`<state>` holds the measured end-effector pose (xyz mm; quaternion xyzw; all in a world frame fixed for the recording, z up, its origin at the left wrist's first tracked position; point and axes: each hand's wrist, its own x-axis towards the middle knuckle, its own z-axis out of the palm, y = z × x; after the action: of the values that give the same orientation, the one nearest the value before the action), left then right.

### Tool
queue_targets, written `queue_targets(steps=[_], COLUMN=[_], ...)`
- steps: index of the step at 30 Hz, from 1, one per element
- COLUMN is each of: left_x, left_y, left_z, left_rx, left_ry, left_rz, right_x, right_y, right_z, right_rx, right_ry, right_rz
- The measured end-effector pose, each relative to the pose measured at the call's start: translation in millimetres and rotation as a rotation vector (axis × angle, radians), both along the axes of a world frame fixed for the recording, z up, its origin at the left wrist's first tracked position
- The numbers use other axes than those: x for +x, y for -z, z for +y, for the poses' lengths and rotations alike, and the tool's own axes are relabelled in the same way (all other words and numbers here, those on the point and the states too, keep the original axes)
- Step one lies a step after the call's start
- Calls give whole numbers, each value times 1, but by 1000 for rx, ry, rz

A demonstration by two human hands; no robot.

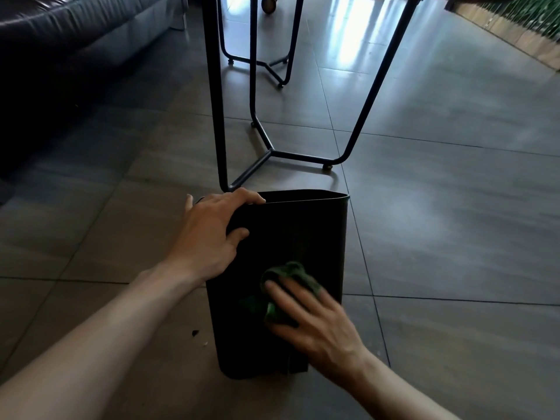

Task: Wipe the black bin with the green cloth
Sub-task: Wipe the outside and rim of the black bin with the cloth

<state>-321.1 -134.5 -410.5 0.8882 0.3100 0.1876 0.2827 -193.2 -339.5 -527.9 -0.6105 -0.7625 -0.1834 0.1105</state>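
On grey floor tiles (439, 207), black bin (303, 231) by table legs (266, 147).

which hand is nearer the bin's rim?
Left. The left hand grips the bin at its rim's left corner, fingers over the edge. The right hand is lower on the near wall, pressing the cloth against it.
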Motion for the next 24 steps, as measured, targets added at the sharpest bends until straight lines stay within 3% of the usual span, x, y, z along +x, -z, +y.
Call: queue_targets(steps=[6,9,13,16,21,24], left_x=[2,3,3,2,3,3], left_y=[2,2,3,2,1,1], left_z=[0,1,0,-1,-5,-6], left_rx=[-21,-4,14,10,18,21], left_ry=[2,7,1,0,34,36], left_rz=[-15,-3,7,3,-12,-13], right_x=[44,23,-27,-39,-4,26], right_y=[-57,-46,12,36,11,-25], right_z=[41,49,17,-7,-6,10], right_rx=[376,352,37,-84,16,238], right_ry=[542,455,207,60,7,194], right_rz=[344,280,112,76,-18,161])
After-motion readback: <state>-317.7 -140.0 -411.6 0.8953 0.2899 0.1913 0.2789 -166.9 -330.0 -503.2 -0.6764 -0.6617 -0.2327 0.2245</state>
